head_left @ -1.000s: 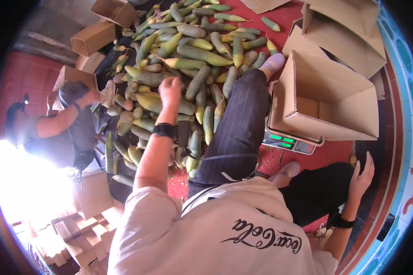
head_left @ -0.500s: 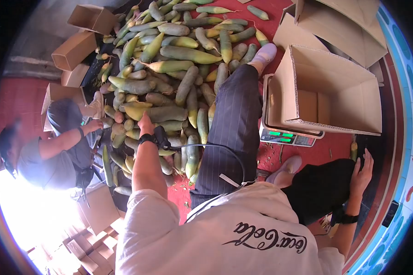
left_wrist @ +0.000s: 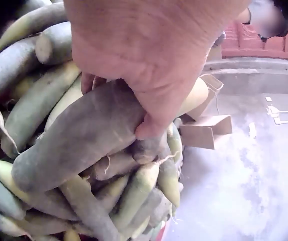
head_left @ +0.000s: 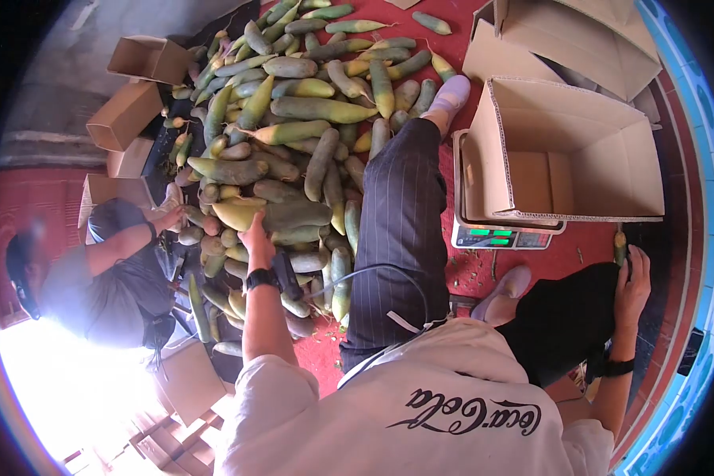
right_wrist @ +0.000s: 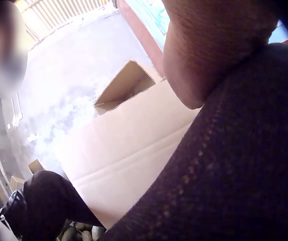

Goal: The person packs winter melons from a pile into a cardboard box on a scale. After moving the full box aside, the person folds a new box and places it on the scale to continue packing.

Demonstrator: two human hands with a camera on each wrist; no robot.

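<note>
My left hand [head_left: 255, 240] grips a thick green radish [left_wrist: 78, 133] around its middle, thumb along one side and the other fingers mostly hidden behind it. In the head view its pale yellow-green end [head_left: 234, 214] sticks out past the hand, over the big pile of radishes [head_left: 309, 107]. On the right, my right hand [head_left: 633, 285] rests on the dark-trousered knee with its fingers loosely bent and holding nothing. A single small radish [head_left: 619, 247] lies on the floor just beyond those fingertips. The right wrist view shows only part of that hand, against dark cloth.
An open cardboard box [head_left: 571, 151] stands on a scale [head_left: 504, 236] with lit green digits, right of my outstretched leg. More cardboard [head_left: 579, 47] leans behind it. Another person [head_left: 107, 270] sits at the left beside smaller boxes [head_left: 124, 115]. A cable [head_left: 381, 272] crosses my thigh.
My left hand moved from above the pile down to the big radish, left and nearer me, and now grips it. The right hand stays at the knee, its fingers more bent.
</note>
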